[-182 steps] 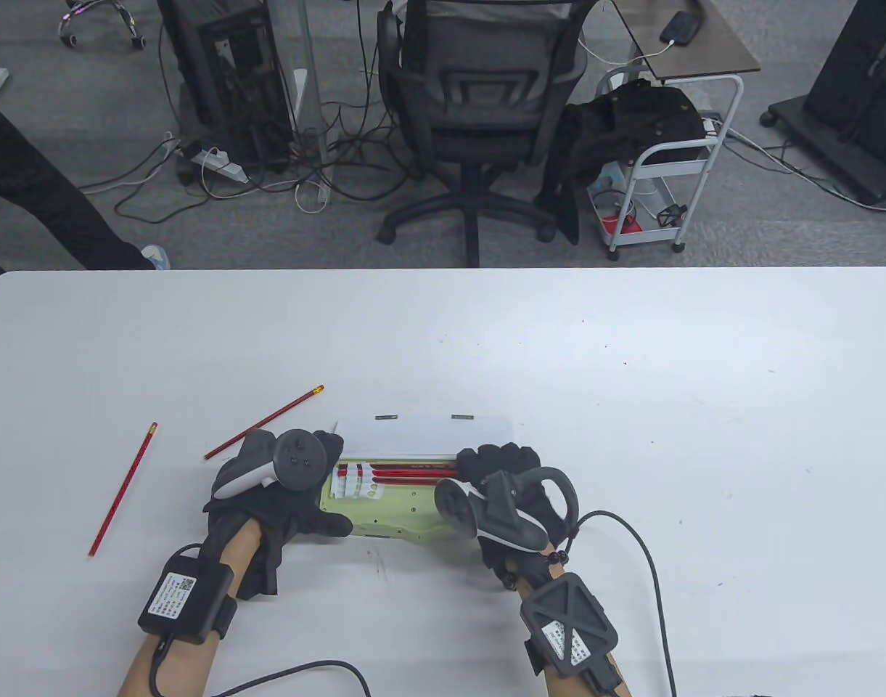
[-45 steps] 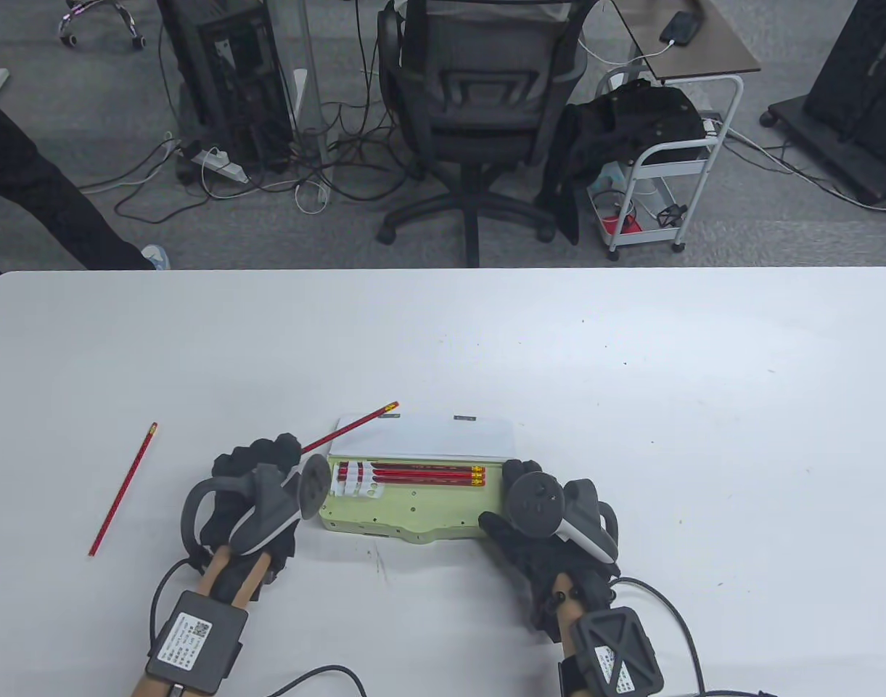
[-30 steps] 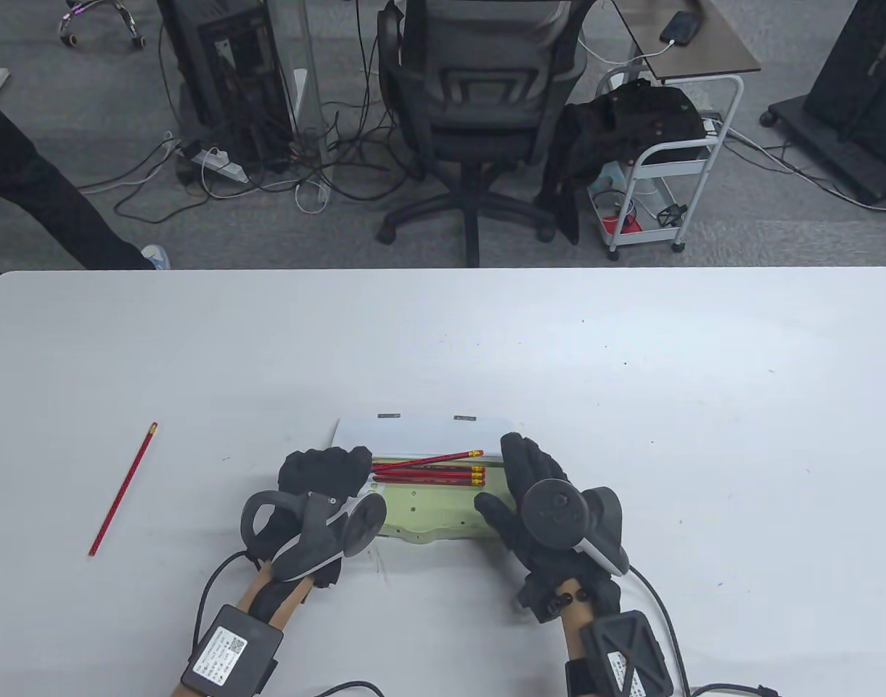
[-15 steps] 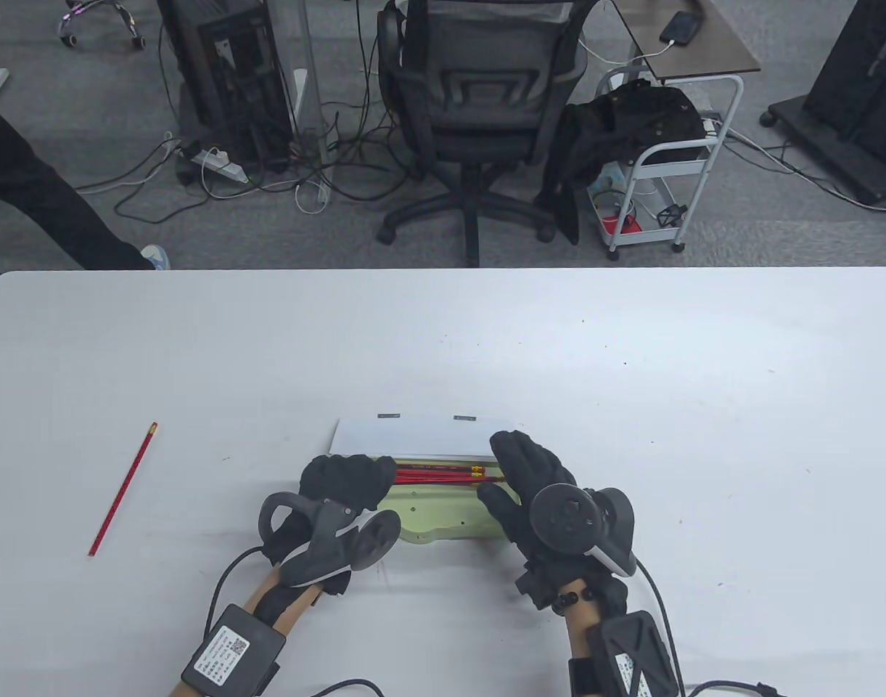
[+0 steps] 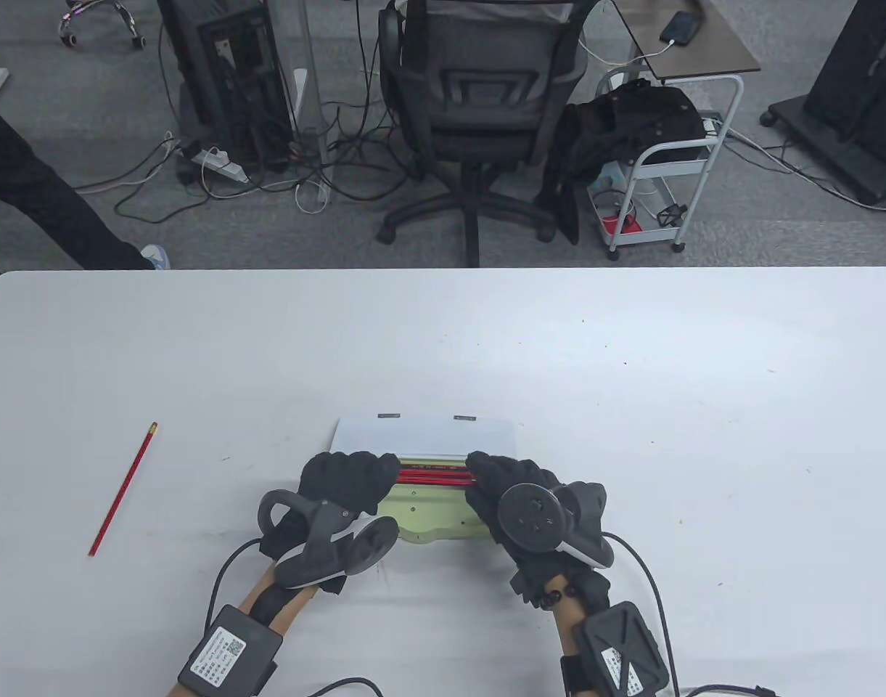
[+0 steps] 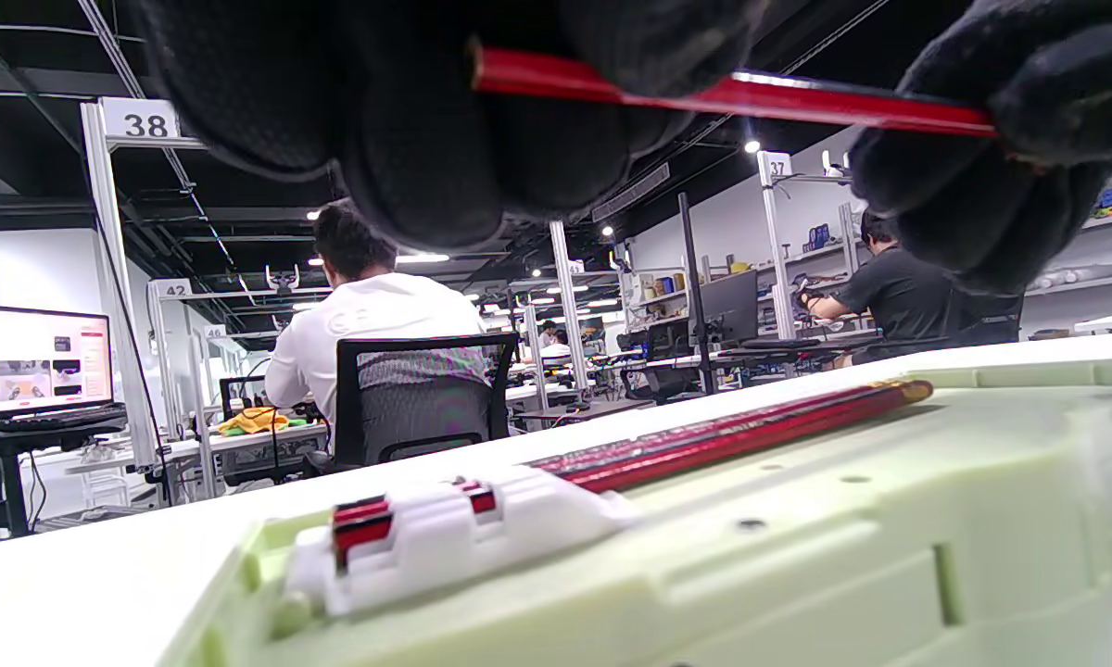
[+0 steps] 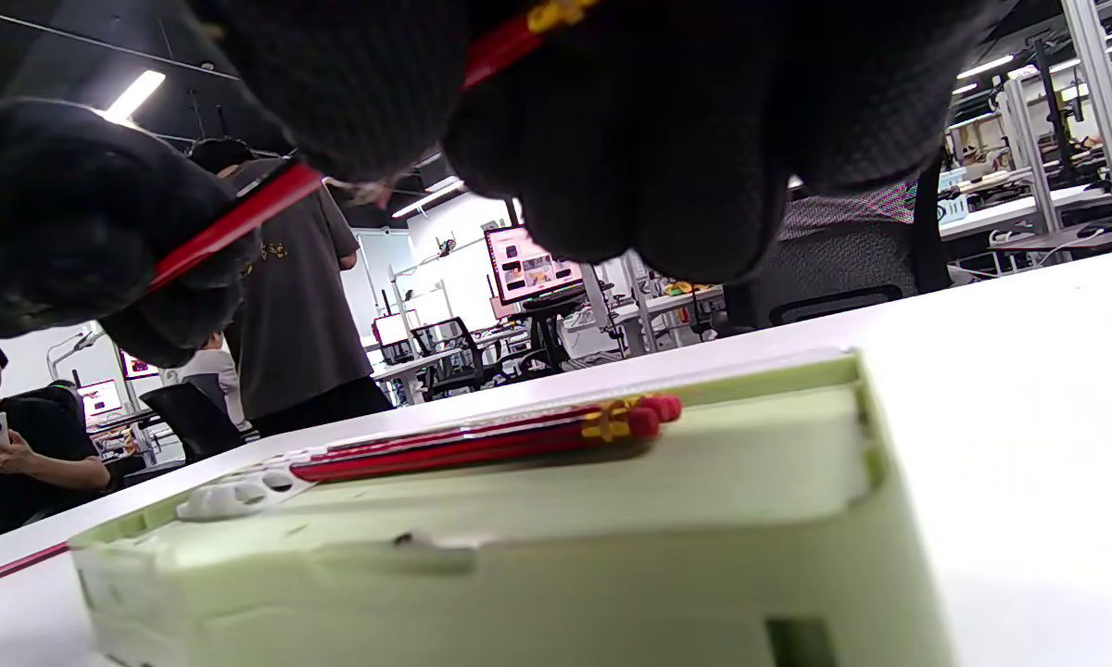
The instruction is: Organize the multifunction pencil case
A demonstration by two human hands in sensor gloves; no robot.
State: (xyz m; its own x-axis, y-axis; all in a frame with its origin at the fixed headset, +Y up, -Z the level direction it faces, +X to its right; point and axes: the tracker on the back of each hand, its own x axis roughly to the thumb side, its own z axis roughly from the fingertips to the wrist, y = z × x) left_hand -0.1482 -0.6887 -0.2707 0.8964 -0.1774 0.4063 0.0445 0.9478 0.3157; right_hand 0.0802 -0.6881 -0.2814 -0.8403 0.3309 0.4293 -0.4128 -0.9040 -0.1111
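The pencil case (image 5: 443, 519) lies open near the table's front edge, a pale green base with its white lid (image 5: 421, 435) folded back. Several red pencils (image 6: 732, 431) lie in its far row, their tips under a white clip (image 6: 463, 537). Just above them, one more red pencil (image 5: 434, 475) is held level between both hands. My left hand (image 5: 348, 475) pinches its tip end (image 6: 704, 93). My right hand (image 5: 511, 483) curls round the eraser end with the yellow ferrule (image 7: 556, 14). Another red pencil (image 5: 123, 488) lies loose on the table at the left.
The white table (image 5: 631, 363) stretches far and right of the case. Glove cables (image 5: 635, 552) trail near the front edge. Beyond the table stand an office chair (image 5: 479, 109) and a small white cart (image 5: 667, 174).
My left hand carried a red pencil from the table over to the case. In the last half second my right hand, open beside the case before, curled onto its eraser end.
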